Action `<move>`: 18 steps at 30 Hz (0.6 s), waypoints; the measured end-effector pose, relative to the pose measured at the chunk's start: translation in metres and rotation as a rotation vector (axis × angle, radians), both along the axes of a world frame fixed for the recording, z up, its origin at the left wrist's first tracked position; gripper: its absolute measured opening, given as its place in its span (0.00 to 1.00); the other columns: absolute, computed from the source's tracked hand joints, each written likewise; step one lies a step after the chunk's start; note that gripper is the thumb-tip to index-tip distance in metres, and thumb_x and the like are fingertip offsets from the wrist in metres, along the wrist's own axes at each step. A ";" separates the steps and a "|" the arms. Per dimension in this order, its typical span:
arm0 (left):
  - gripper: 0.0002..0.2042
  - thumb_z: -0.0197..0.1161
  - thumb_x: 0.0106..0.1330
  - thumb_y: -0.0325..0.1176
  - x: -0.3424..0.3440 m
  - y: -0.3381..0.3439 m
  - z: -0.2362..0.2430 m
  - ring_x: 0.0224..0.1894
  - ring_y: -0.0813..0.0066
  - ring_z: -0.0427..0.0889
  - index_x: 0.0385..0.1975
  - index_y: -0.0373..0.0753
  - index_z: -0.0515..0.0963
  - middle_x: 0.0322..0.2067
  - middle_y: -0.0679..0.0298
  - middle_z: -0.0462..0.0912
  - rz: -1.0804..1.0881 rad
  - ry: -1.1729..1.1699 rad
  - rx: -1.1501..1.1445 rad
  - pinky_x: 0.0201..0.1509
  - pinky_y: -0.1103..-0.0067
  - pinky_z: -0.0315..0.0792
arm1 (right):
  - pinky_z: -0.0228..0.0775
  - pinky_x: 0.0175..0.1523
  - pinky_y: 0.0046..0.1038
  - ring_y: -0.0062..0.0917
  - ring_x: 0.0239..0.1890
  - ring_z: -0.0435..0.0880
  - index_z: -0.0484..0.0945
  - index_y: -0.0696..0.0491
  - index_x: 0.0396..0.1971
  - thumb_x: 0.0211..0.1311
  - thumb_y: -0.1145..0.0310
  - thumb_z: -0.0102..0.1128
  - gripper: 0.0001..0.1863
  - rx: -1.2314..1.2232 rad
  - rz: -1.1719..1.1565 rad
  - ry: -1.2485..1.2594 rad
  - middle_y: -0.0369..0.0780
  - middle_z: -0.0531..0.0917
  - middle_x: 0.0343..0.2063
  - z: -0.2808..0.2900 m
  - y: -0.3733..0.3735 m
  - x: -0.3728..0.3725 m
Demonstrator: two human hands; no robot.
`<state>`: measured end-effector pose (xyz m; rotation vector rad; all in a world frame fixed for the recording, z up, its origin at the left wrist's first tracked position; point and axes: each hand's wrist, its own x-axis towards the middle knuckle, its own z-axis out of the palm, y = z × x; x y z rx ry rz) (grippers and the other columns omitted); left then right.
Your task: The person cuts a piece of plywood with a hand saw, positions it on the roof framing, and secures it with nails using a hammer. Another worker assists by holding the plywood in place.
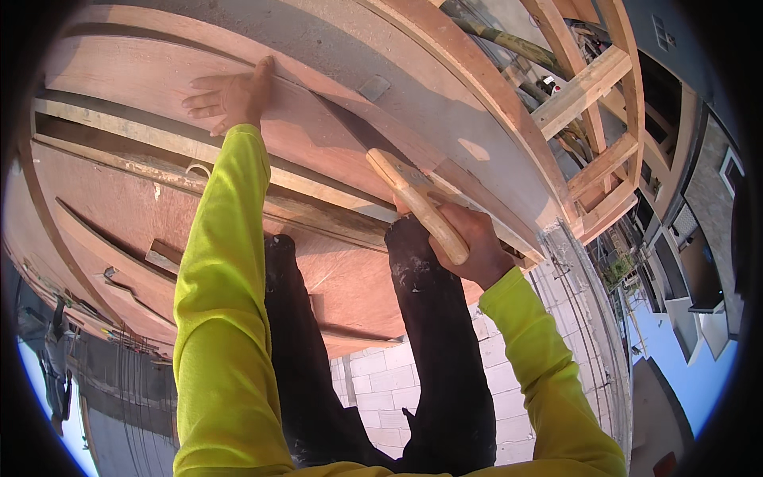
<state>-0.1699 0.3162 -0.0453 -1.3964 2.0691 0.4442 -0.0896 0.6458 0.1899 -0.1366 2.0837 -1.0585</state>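
Note:
A handsaw's wooden handle [425,211] is wrapped in the fingers of my right hand [469,238]. Its dark blade [350,123] slants up and left, lying along the edge of a reddish plywood sheet [151,75]. On that sheet, left of the blade's tip, my left hand [238,97] presses down with its fingers spread and nothing in them. Beneath the sheet a long timber beam [318,179] runs across, just above my knees. How deep the blade sits in the wood cannot be made out.
A timber frame with crosspieces [584,91] stands at the upper right. Lower left, several wood offcuts [119,246] lie on more plywood. A pale block wall [381,381] drops away below my legs, and thin steel bars [584,318] stick out beside it.

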 end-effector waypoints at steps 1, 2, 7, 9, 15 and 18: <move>0.75 0.72 0.48 0.69 0.020 -0.013 -0.005 0.74 0.32 0.11 0.70 0.26 0.17 0.68 0.28 0.09 0.005 -0.030 0.022 0.69 0.31 0.35 | 0.77 0.32 0.34 0.39 0.26 0.85 0.78 0.57 0.30 0.51 0.79 0.66 0.07 0.010 -0.026 -0.053 0.46 0.83 0.27 0.023 0.003 0.006; 0.75 0.72 0.47 0.69 0.011 -0.013 0.002 0.73 0.32 0.10 0.70 0.27 0.17 0.68 0.28 0.09 0.049 -0.008 0.008 0.69 0.32 0.34 | 0.77 0.32 0.33 0.38 0.26 0.85 0.78 0.57 0.30 0.51 0.79 0.65 0.06 0.039 0.020 -0.012 0.47 0.84 0.29 0.051 0.014 0.014; 0.75 0.72 0.47 0.68 -0.005 -0.003 0.017 0.73 0.32 0.10 0.71 0.28 0.17 0.69 0.28 0.09 0.029 0.098 -0.008 0.69 0.31 0.33 | 0.81 0.33 0.31 0.37 0.33 0.89 0.78 0.58 0.28 0.50 0.80 0.65 0.06 0.221 0.330 0.065 0.53 0.86 0.37 0.150 0.065 0.025; 0.75 0.73 0.47 0.68 0.000 -0.001 0.016 0.73 0.31 0.10 0.71 0.28 0.18 0.69 0.28 0.09 0.023 0.085 0.004 0.69 0.31 0.33 | 0.78 0.34 0.32 0.40 0.28 0.85 0.78 0.58 0.33 0.52 0.79 0.65 0.08 0.071 0.134 0.038 0.48 0.84 0.31 0.087 0.058 0.029; 0.72 0.67 0.51 0.72 -0.004 -0.010 0.002 0.72 0.25 0.11 0.71 0.24 0.21 0.68 0.24 0.13 0.005 0.096 -0.052 0.66 0.29 0.38 | 0.77 0.40 0.39 0.44 0.34 0.84 0.79 0.53 0.42 0.49 0.74 0.70 0.18 0.077 0.055 -0.100 0.44 0.82 0.30 0.054 0.031 0.027; 0.73 0.68 0.51 0.72 0.004 -0.001 0.017 0.72 0.26 0.11 0.71 0.24 0.21 0.68 0.24 0.12 -0.006 0.062 -0.032 0.66 0.28 0.37 | 0.81 0.40 0.35 0.39 0.32 0.87 0.80 0.56 0.34 0.51 0.78 0.68 0.10 0.111 0.182 0.062 0.47 0.85 0.33 0.124 0.073 0.045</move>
